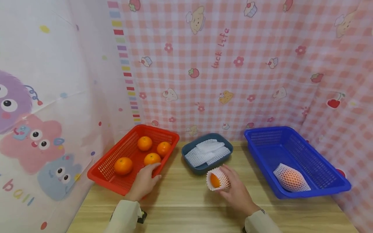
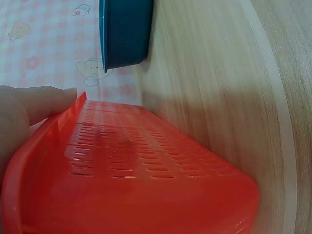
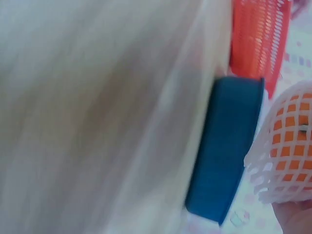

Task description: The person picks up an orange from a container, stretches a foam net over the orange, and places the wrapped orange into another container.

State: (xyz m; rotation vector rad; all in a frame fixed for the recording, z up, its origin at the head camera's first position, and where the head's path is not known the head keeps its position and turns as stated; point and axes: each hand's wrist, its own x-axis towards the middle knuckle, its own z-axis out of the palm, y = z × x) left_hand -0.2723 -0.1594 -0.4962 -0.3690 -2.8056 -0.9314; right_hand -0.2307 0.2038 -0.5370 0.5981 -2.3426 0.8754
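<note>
Midway across a wood-grain table (image 1: 180,204), a person's right hand (image 1: 237,194) grips an orange (image 1: 215,181) dressed in a white foam net (image 1: 225,178), the fingers curled round its right side. The net's open mouth faces left, away from those fingers, with bare peel showing inside.

Well to the left, the left hand (image 1: 144,183) reaches over the right-hand rim of a red perforated basket (image 1: 122,149), its thumb (image 2: 51,101) at the rim's edge in the left wrist view. Its fingers are loosely parted and appear to hold nothing; whether they touch the nearest fruit cannot be told. Four unwrapped oranges (image 1: 123,166) sit in that basket: one just past the left fingertips, one to their left, and two farther beyond, toward the back.

Well to the right of the right fingers stands a blue perforated basket (image 1: 271,152). Lying in its near end is a single netted fruit (image 1: 291,178), orange color showing through the mesh.

Just beyond the right fingers, between the two baskets, a dark teal tray (image 1: 199,171) holds several flat white foam nets (image 1: 211,147), overlapping one another.

Farthest from both hands hangs a pink-and-white checked cloth (image 1: 180,48), printed with cupcakes, strawberries, flowers and the words "luck life."
</note>
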